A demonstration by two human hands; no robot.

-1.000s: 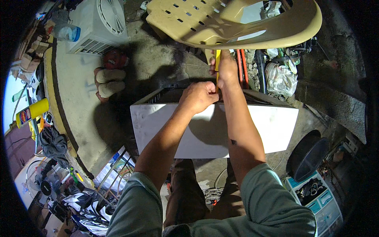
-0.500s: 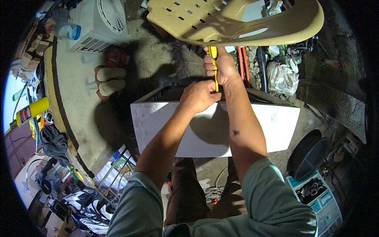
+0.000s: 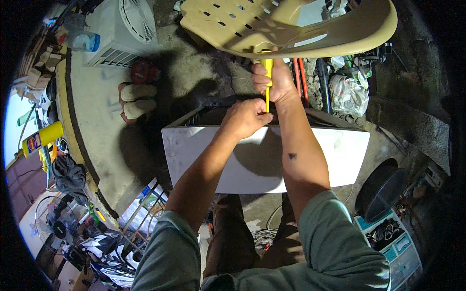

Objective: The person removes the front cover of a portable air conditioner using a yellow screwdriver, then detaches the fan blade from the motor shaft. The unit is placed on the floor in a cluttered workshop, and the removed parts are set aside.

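- One concrete floor [image 3: 97, 126] carried everything, grey and stained, with a dark curved strip along its left edge.
- One beige plastic chair [image 3: 291, 24] with slotted holes filled the top of the view, above the hands.
- One white, box-shaped metal casing [image 3: 340, 155] stood on the floor in the middle, its open top showing a dark inside at the far edge.
- One white air-conditioner unit [image 3: 121, 29] with a round fan grille lay toward the floor's far left corner.
- One dark round pan-like thing [image 3: 383, 189] leaned near the casing's right end; beside it at the right edge lay one flat blue-and-white printed box [image 3: 393, 242].
- One crumpled white plastic bag [image 3: 347, 94] lay beyond the casing's right end.
- Two pale sandals [image 3: 136, 99] lay side by side left of the casing, with one red thing [image 3: 144, 72] just beyond them.
- One clear plastic bottle [image 3: 82, 41] with a blue label lay at the far left, beside the unit.
- One yellow spray can [image 3: 41, 138] with a round red-and-blue label lay at the left edge.
- The right hand [image 3: 272, 80] was closed around the handle of one yellow screwdriver [image 3: 266, 77], held upright, its shaft pointing down at the casing's far top edge.
- The left hand [image 3: 245, 119] was curled shut at the same edge, touching the screwdriver's shaft; whether it pinched anything there could not be told.
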